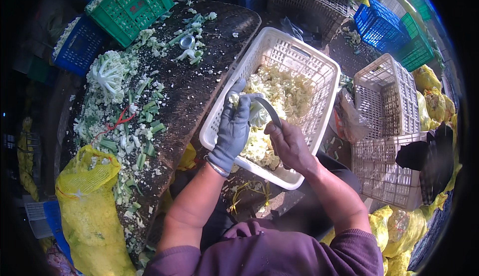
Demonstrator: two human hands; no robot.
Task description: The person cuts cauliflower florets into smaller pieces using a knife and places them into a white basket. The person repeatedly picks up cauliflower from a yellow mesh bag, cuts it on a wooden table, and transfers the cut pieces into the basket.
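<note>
My left hand (234, 126), in a grey glove, grips a piece of cauliflower (258, 114) over a white plastic crate (323, 124). Bare, my right hand (289, 143) is closed around the handle end of a curved knife (270, 110). The blade arcs leftward across the top of the held piece, and its tip reaches the gloved fingers. Below both hands, loose cauliflower florets (288, 89) cover the bottom of the crate. The knife's handle is mostly hidden inside my right fist.
A dark table (191, 89) on the left bears a cauliflower head (108, 74), trimmings, a round metal lid (187, 42) and a yellow mesh sack (91, 216). Green (131, 10) and blue crates (80, 45) stand beyond. Whitish crates (387, 96) and yellow sacks (402, 231) line the right.
</note>
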